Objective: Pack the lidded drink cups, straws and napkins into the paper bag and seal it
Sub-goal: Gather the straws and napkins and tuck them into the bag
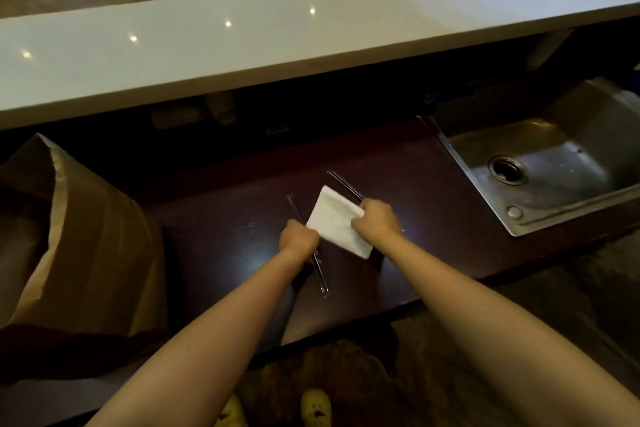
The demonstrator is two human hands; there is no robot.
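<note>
A brown paper bag stands open at the left of the dark counter. My left hand is closed around a thin wrapped straw that runs from behind the hand down toward the counter's front edge. My right hand pinches the right edge of a white folded napkin, which lies between both hands. A second straw pokes out behind the napkin, toward the back right. No drink cups are in sight; the bag's inside is hidden.
A steel sink is set into the counter at the right. A white raised bar top runs across the back, with dim items in the shadow beneath it. Chairs stand beyond. My feet in yellow slippers show below.
</note>
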